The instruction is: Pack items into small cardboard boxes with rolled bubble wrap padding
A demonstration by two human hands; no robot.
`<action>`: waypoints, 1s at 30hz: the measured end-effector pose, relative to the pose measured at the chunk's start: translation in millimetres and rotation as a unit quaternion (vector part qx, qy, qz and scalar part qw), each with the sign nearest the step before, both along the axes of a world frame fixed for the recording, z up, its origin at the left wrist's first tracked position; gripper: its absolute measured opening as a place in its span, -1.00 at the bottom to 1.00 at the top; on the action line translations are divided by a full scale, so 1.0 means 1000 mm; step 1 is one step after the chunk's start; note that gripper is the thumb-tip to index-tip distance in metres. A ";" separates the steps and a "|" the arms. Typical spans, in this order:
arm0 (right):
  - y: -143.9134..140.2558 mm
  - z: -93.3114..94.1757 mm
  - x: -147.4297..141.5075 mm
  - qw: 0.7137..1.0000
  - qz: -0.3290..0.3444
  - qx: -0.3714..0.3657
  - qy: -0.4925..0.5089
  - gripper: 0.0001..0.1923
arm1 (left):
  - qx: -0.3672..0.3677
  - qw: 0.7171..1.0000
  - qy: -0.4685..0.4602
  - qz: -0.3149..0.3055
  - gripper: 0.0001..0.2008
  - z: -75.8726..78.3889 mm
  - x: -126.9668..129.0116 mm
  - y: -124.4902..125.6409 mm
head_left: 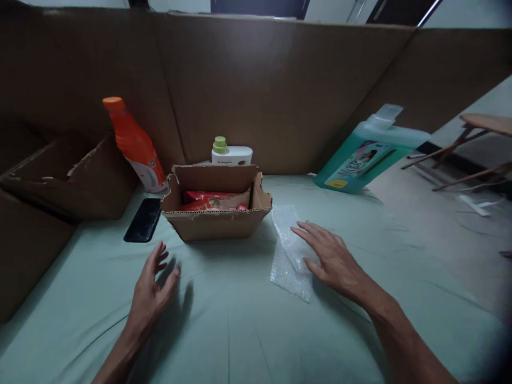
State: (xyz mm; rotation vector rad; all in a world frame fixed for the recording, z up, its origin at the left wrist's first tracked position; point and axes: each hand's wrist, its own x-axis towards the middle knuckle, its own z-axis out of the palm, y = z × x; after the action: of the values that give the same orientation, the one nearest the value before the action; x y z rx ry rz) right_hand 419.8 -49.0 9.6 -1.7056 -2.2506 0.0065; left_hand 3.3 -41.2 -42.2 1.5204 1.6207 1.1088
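My left hand (152,288) hovers over the green sheet at the left front, fingers apart and nothing in it. My right hand (330,258) reaches in from the right with its fingers spread over the bubble wrap (290,272); whether they touch it I cannot tell. The bubble wrap lies flat in overlapping pieces. Between and beyond my hands stands a small open cardboard box (218,226) with red and tan packets (216,201) inside. A black phone (143,220) lies flat to the left of this box.
An orange bottle (136,144) leans at the back left beside larger cardboard boxes (100,181). Behind the small box is a white bottle with a green cap (232,154). A teal liquid bottle (360,160) stands at the back right. A tall cardboard wall (256,90) closes off the back.
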 end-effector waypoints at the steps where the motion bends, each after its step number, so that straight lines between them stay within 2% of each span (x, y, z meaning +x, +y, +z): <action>1: -0.004 -0.004 0.009 1.000 -0.008 -0.009 -0.028 -0.41 | -0.010 1.000 0.011 -0.003 -0.31 -0.003 -0.002 -0.016; 4: -0.006 -0.004 0.014 0.999 -0.040 -0.010 -0.008 -0.72 | 0.000 0.999 0.022 -0.045 -0.51 -0.007 0.005 -0.053; 6: -0.009 0.011 -0.003 0.996 -0.055 0.012 0.065 -0.78 | 0.013 0.995 0.015 -0.095 -0.62 -0.003 0.015 -0.068; 8: -0.019 0.033 -0.032 0.992 -0.048 0.027 0.118 -0.77 | 0.002 0.990 -0.005 -0.144 -0.63 0.006 0.023 -0.076; 11: -0.041 0.059 -0.086 0.986 0.006 -0.024 0.165 -0.80 | -0.049 0.984 -0.084 -0.147 -0.45 0.018 0.027 -0.082; 13: -0.051 0.062 -0.121 0.969 0.041 -0.085 0.226 -0.78 | -0.085 0.975 -0.164 -0.124 -0.24 0.021 0.025 -0.085; 16: -0.054 0.051 -0.157 0.923 0.084 -0.159 0.341 -0.58 | -0.122 0.952 -0.248 -0.128 0.07 0.019 0.017 -0.092; 18: -0.053 0.043 -0.165 0.890 0.114 -0.195 0.396 -0.50 | -0.146 0.946 -0.258 -0.131 0.18 0.017 0.009 -0.097; 19: -0.053 0.040 -0.164 0.882 0.122 -0.208 0.404 -0.51 | -0.157 0.947 -0.254 -0.122 0.18 0.016 0.004 -0.099; 21: -0.057 0.033 -0.158 0.892 0.119 -0.217 0.378 -0.58 | -0.171 0.952 -0.238 -0.082 0.12 0.015 -0.006 -0.101; 24: -0.069 0.017 -0.148 0.930 0.114 -0.198 0.289 -0.61 | -0.163 0.954 -0.248 -0.030 0.02 0.014 -0.020 -0.099; 28: -0.083 -0.019 -0.145 0.965 0.171 -0.134 0.149 -0.53 | -0.162 0.959 -0.234 -0.001 -0.01 0.014 -0.028 -0.091; 30: -0.083 -0.035 -0.147 0.974 0.181 -0.099 0.098 -0.62 | -0.163 0.970 -0.181 -0.006 -0.14 0.014 -0.028 -0.088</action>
State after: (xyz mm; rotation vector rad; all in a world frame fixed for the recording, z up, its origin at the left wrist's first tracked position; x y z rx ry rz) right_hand 272.7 -132.1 -25.0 -1.2882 -2.4368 0.4746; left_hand -24.3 -128.9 -28.3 1.0450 1.4523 0.9867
